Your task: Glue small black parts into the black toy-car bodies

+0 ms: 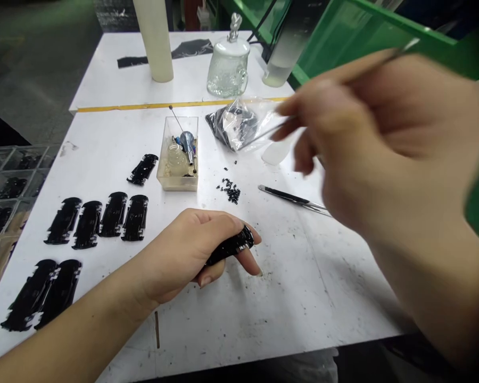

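The left hand (191,250) rests low on the white tabletop (303,287). Its fingers (249,260) are curled shut around a shiny black plastic piece (231,246). One end of the piece sticks out past the fingers.

The right hand (383,143) is up in the air, close to the camera and blurry. Its fingers (295,114) are pinched together on thin metal tweezers (367,61). The tweezers point down toward a clear plastic bag (239,125) with dark bits inside. I cannot tell if the tweezer tips hold anything.

Just past the left hand's fingers lies a little pile of tiny black bits (229,190). A second pair of tweezers (293,200) lies beside that pile, under the right hand. A small clear box (178,154) with a little bottle and a needle tool stands a bit farther off.

To the left of the left hand lie more black pieces. There is a row of four (99,218), one alone (142,169) near the box, and two (43,292) close to the tabletop edge. Farther left, off the tabletop, is a clear tray (8,186) with more.

At the far side stand a glass jar with a lid (228,64) and a white tube (155,40).

I think the work is partway along. Seven pieces lie set out, one is in hand, and many tiny bits are left.
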Demonstrator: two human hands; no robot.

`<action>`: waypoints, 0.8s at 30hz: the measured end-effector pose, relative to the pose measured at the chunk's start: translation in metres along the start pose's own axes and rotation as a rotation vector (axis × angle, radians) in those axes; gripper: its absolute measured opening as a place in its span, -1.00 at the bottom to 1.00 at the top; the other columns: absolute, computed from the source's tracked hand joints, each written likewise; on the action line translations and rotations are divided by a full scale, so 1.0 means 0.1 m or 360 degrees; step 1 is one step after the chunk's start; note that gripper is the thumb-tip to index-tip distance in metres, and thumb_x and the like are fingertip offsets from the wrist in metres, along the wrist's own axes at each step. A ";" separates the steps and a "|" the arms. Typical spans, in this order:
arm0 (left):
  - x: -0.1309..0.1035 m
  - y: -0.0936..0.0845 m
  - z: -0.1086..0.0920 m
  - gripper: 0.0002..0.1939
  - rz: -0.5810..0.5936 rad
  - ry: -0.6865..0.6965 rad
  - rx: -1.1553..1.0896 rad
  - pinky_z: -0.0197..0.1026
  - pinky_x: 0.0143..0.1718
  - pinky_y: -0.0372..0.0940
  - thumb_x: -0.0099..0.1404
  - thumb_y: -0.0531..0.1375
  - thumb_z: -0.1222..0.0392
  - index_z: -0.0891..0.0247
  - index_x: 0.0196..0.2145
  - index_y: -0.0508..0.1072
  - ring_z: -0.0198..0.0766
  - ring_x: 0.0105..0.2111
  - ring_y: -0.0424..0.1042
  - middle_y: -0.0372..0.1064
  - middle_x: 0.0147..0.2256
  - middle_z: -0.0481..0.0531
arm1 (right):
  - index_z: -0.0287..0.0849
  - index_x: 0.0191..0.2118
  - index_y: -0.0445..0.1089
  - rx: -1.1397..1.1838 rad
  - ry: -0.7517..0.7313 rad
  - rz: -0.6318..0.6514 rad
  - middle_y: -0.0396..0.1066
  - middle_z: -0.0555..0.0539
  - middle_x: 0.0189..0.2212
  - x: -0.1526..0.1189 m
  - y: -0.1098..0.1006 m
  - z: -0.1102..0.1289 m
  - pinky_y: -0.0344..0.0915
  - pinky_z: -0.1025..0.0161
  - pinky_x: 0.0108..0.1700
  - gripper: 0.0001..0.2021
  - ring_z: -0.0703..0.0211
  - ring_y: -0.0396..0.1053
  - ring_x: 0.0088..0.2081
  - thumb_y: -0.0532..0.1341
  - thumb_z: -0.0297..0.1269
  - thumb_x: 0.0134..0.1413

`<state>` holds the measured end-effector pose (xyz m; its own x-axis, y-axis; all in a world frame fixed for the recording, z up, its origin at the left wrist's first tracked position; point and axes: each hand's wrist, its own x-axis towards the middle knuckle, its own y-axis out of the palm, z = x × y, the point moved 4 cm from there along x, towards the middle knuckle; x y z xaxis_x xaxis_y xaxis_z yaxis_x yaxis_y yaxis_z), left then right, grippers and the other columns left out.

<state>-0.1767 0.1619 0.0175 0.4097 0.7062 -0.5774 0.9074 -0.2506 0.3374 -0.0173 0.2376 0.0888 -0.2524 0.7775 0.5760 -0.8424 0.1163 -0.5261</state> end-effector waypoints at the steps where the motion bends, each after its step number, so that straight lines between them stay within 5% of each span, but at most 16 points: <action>1: 0.00 0.00 0.00 -0.71 -0.0012 0.0005 0.0015 -0.40 -0.69 -0.08 0.40 0.11 0.19 0.35 -0.33 0.60 -0.57 -0.76 0.06 0.60 -0.45 0.10 | -0.25 -0.16 0.51 0.0028 -0.0049 -0.0014 0.55 -0.09 -0.26 0.11 0.06 0.03 0.33 0.27 -0.28 -0.78 0.32 0.47 -0.34 0.12 -0.30 0.43; 6: 0.00 0.02 -0.01 -0.72 -0.0017 0.0011 0.0026 -0.39 -0.69 -0.11 0.39 0.10 0.22 0.36 -0.35 0.58 -0.57 -0.77 0.04 0.59 -0.46 0.09 | -0.21 -0.31 0.41 0.0304 -0.0048 0.0068 0.53 0.02 -0.33 0.51 0.42 0.19 0.17 0.26 -0.47 -0.73 0.37 0.38 -0.48 0.10 -0.31 0.47; 13: 0.00 0.02 0.00 -0.75 0.0011 0.0087 -0.0007 -0.38 -0.71 -0.12 0.36 0.12 0.24 0.34 -0.37 0.56 -0.55 -0.78 0.05 0.57 -0.49 0.06 | -0.20 -0.34 0.40 0.0138 -0.0172 0.0385 0.53 -0.02 -0.35 0.62 0.78 0.34 0.24 0.18 -0.15 -0.73 0.22 0.45 -0.29 0.10 -0.31 0.45; 17: 0.01 0.02 0.00 -0.76 0.0007 0.0089 -0.0002 -0.37 -0.71 -0.12 0.35 0.13 0.25 0.34 -0.38 0.56 -0.55 -0.77 0.05 0.57 -0.49 0.06 | -0.18 -0.36 0.41 -0.0074 -0.0058 0.0628 0.49 -0.02 -0.38 0.57 0.92 0.24 0.15 0.16 -0.24 -0.72 0.19 0.37 -0.34 0.13 -0.24 0.43; 20: 0.01 0.01 -0.01 -0.77 -0.0046 0.0065 0.0000 -0.38 -0.70 -0.10 0.35 0.12 0.24 0.33 -0.36 0.56 -0.56 -0.77 0.06 0.59 -0.46 0.07 | -0.18 -0.18 0.53 -0.0227 -0.0007 0.0713 0.52 -0.02 -0.34 0.48 0.87 0.19 0.11 0.17 -0.25 -0.80 0.19 0.34 -0.35 0.24 -0.17 0.35; 24: 0.01 0.00 0.00 -0.74 -0.0080 0.0073 -0.0060 -0.40 -0.70 -0.07 0.40 0.10 0.19 0.32 -0.30 0.56 -0.55 -0.75 0.10 0.60 -0.40 0.09 | -0.18 -0.02 0.54 -0.0291 0.0144 0.0471 0.53 -0.04 -0.28 0.36 0.44 0.18 0.20 0.17 -0.22 -0.75 0.23 0.37 -0.32 0.28 -0.15 0.32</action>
<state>-0.1761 0.1622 0.0174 0.3581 0.7472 -0.5599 0.9222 -0.1895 0.3370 -0.0721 0.2598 0.0972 -0.4230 0.8445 0.3286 -0.6377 -0.0198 -0.7700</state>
